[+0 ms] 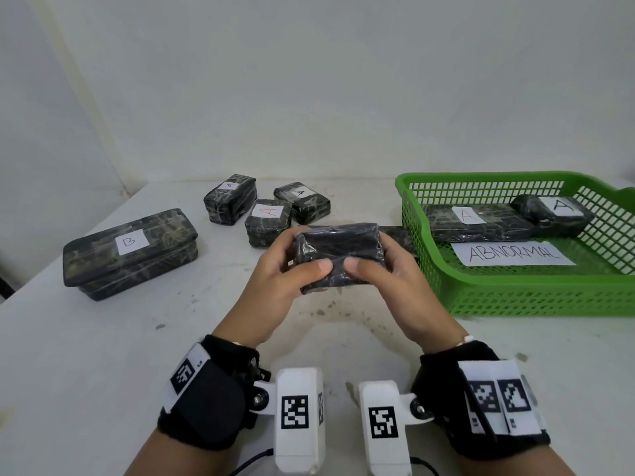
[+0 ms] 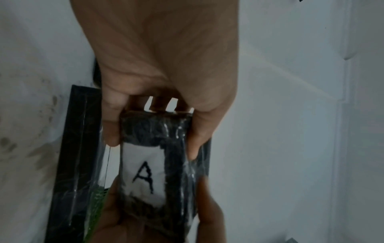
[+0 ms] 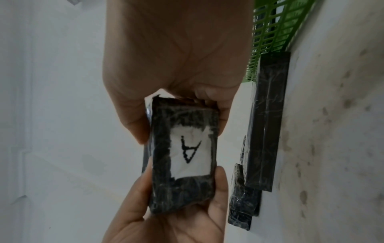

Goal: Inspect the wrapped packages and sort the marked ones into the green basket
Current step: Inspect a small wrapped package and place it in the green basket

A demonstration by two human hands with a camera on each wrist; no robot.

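Both hands hold one small black wrapped package (image 1: 338, 255) up above the middle of the bench (image 1: 103, 355): the left hand (image 1: 275, 280) grips its left end with the thumb on the near face, and the right hand (image 1: 395, 280) grips its right end the same way. From the head view the near face is plain black wrap; both wrist views show a white label (image 2: 143, 174) with a black "A" on the face turned away from the person. Behind the held package, a flat black package (image 1: 400, 235) lies on the bench just beside the left wall of the green basket (image 1: 515, 297). The basket sits at the right side of the bench and holds a paper sign reading "ABNORMAL" (image 1: 512, 253), a long package with a red "A" (image 1: 474, 223) and a smaller one with a black "A" (image 1: 553, 211). Toward the far edge stand three small packages labelled "A" (image 1: 268, 218), and a long package labelled "B" (image 1: 130, 252) lies near the left edge.
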